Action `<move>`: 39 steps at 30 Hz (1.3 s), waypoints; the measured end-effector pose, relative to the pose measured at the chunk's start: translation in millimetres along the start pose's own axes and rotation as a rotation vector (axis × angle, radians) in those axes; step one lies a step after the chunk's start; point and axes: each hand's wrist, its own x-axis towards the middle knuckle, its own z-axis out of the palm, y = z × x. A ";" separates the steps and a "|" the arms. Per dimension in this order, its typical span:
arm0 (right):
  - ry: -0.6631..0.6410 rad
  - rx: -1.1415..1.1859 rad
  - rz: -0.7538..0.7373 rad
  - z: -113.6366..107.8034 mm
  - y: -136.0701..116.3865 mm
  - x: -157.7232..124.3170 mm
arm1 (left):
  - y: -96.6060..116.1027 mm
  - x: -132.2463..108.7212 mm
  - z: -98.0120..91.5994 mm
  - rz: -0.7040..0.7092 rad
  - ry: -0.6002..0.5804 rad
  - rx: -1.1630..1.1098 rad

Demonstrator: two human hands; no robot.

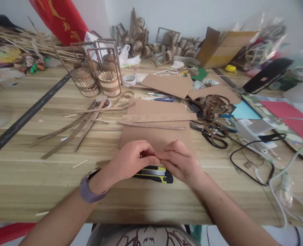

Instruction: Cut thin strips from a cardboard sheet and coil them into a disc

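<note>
My left hand (134,159) and my right hand (179,162) meet fingertip to fingertip above the near edge of a cardboard sheet (156,136). Both are closed in a pinch, and whatever lies between the fingers is hidden. Below them a yellow and black utility knife (153,173) rests on the table, partly covered by my left hand. Just beyond the hands, a ridged cardboard strip (151,125) and a wider flat strip (159,118) lie across the sheet.
Loose cardboard strips (87,126) fan out at left. Small lidded baskets in frames (86,82) stand behind them. Black-handled scissors (215,135), coiled brown strips (215,106) and cables (259,141) lie to the right. A cardboard box (223,48) stands at the back.
</note>
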 end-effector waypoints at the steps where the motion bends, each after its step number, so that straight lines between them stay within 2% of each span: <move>1: 0.007 0.034 0.018 -1.4 -0.7 0.8 | 0.6 0.1 -0.9 -0.003 -0.021 -0.027; 6: 0.073 0.244 0.154 -5.7 -4.0 4.1 | 3.4 0.6 -6.4 0.027 -0.170 -0.205; 9: 0.104 0.328 0.182 -4.0 -5.2 4.0 | 2.9 1.5 -6.6 0.051 -0.215 -0.253; 12: 0.115 0.350 0.179 -1.9 -5.7 3.8 | 2.9 1.4 -5.2 0.031 -0.193 -0.282; 16: 0.113 0.224 0.115 -1.7 -6.1 4.5 | 5.6 -1.3 -4.7 0.011 -0.132 -0.240; 21: 0.101 0.047 0.070 -3.4 -6.7 4.8 | 7.0 -4.2 -4.8 0.066 0.017 -0.047; 24: 0.066 0.047 0.066 -5.1 -5.8 4.5 | 7.5 -5.4 -3.3 0.121 0.050 0.049; 29: -0.023 0.111 0.150 -6.6 -2.8 3.9 | 9.7 -6.4 -0.4 0.220 0.144 0.298; 31: -0.036 0.121 0.129 -6.3 -2.2 3.4 | 10.1 -6.0 -0.6 0.214 0.138 0.315; 36: -0.047 0.097 0.058 -8.7 -3.4 2.9 | 10.4 -4.2 -4.0 0.127 0.056 0.155; 39: -0.084 0.028 0.051 -11.5 -5.4 3.4 | 11.3 -4.0 -4.7 0.096 0.026 0.142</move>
